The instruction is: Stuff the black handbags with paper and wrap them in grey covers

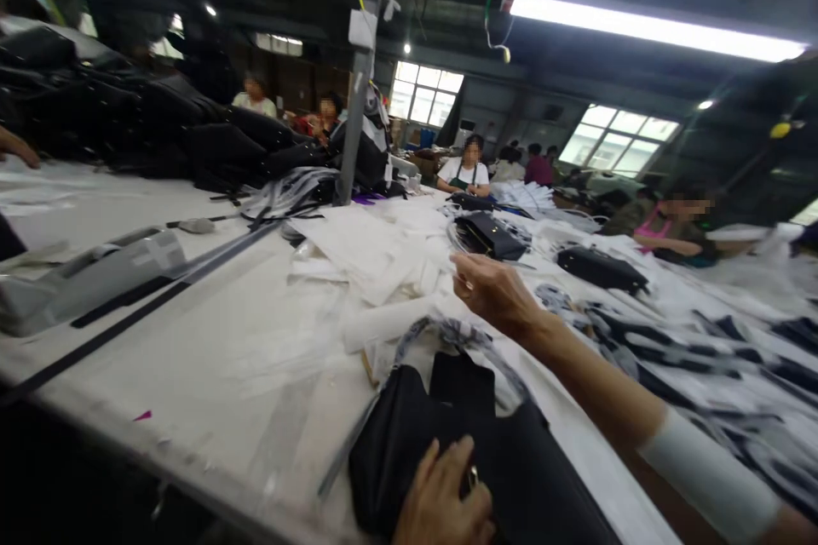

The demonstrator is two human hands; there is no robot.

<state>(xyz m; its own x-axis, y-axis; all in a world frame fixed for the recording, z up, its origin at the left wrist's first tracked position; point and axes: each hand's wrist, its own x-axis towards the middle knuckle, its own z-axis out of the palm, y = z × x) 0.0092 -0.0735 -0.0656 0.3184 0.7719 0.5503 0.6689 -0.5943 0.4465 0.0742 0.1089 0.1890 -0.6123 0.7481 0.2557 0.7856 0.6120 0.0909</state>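
A black handbag (440, 434) lies at the table's front edge, its handle (447, 328) wrapped in patterned material. My left hand (444, 498) rests on the front of the bag with fingers laid out, beside a small gold-coloured fitting (472, 477). Beyond the bag my right hand (489, 289) is stretched forward with fingers curled together, over white sheets (377, 247). Whatever may be between those fingers is too blurred to make out. Part of the bag's lower body is cut off by the frame's bottom edge.
A metal post (354, 119) rises from the white table (210, 358). Black bags (153, 119) are heaped at the far left, near a grey wrapped piece (95, 272) and long dark straps (121, 336). More black bags (601, 268) lie rightward. Several people sit beyond.
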